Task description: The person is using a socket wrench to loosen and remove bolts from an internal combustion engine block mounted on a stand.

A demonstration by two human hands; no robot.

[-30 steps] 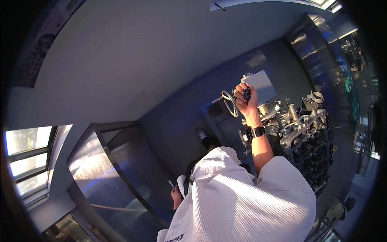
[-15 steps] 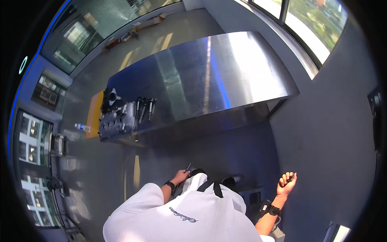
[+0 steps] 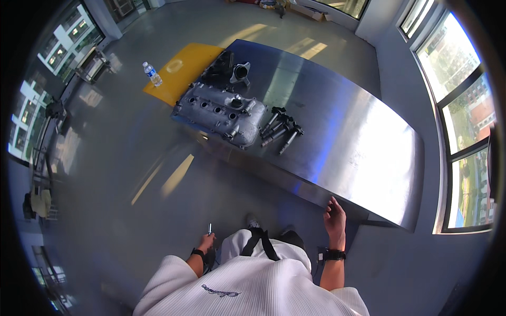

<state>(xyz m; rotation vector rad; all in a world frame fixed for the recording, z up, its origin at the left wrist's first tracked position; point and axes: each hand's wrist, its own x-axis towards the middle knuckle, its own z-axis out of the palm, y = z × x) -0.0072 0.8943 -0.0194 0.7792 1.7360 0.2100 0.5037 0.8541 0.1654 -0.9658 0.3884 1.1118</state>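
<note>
My left hand point(image 3: 206, 243) hangs low beside my leg, closed around a short, slim metal tool point(image 3: 210, 228) whose shiny end points up. Just off the front edge of the steel table point(image 3: 337, 126), my right hand point(image 3: 334, 220) is raised with its fingers curled; whatever lies in them is hidden. A grey engine valve cover point(image 3: 217, 108) with round holes rests on the table's left part. Several ignition coils point(image 3: 278, 129) lie to its right. Behind the cover sit a metal part with a round opening point(image 3: 240, 73) and a black plastic part point(image 3: 219, 66).
A yellow panel point(image 3: 184, 60) adjoins the table's left end, with a water bottle point(image 3: 153, 74) beside it. Windows point(image 3: 464, 131) line the right wall. A cart point(image 3: 94, 64) stands far left. Cardboard point(image 3: 311, 12) lies on the floor at the back.
My view has swung left and closer to the table. The right hand has come from out at the right side to the table's front edge. The left hand still holds the metal tool.
</note>
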